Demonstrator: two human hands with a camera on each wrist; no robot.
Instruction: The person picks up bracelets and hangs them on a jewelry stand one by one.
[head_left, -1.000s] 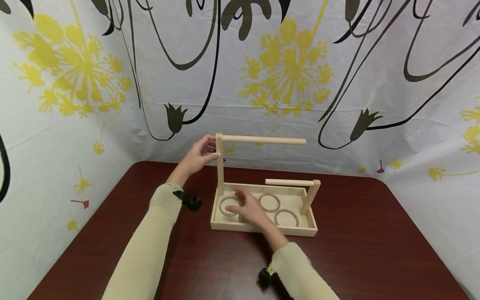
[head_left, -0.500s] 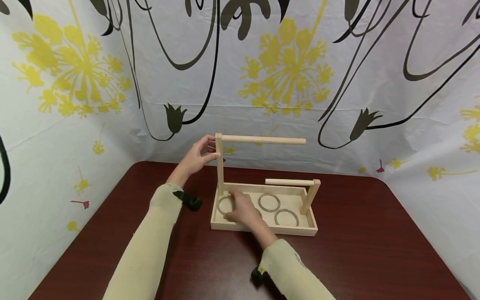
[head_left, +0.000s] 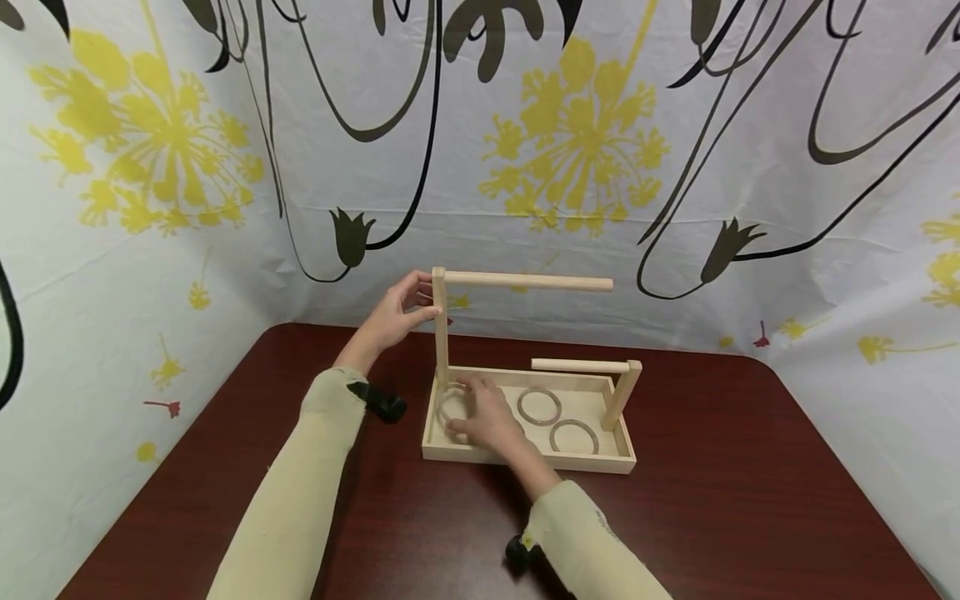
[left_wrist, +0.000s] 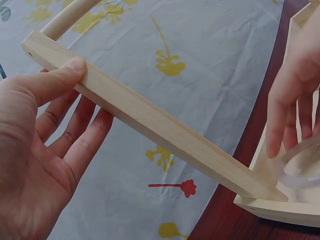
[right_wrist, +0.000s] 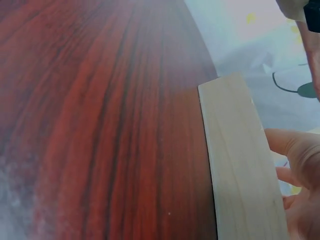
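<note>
My left hand (head_left: 392, 315) pinches the tall wooden post (left_wrist: 135, 110) near its top, thumb on one face and fingers behind. From the post's top a long dowel (head_left: 528, 281) runs out to the right. Inside the shallow wooden tray (head_left: 528, 461) at the post's foot, my right hand (head_left: 491, 419) holds a clear ring (left_wrist: 295, 175) with thumb and fingers; the ring looks tilted and blurred, partly hidden by the hand. Two more rings, one farther back (head_left: 539, 406) and one nearer the front (head_left: 573, 437), lie flat on the tray floor.
A shorter post (head_left: 622, 395) with a dowel (head_left: 579, 365) pointing left stands at the tray's right end. The tray rests on a dark red wood table (head_left: 720, 467). Behind it hangs a patterned white curtain (head_left: 465, 183).
My right hand has moved left over the leftmost ring and closed on it. That ring has shifted and now tilts up. My left hand stays on the post.
</note>
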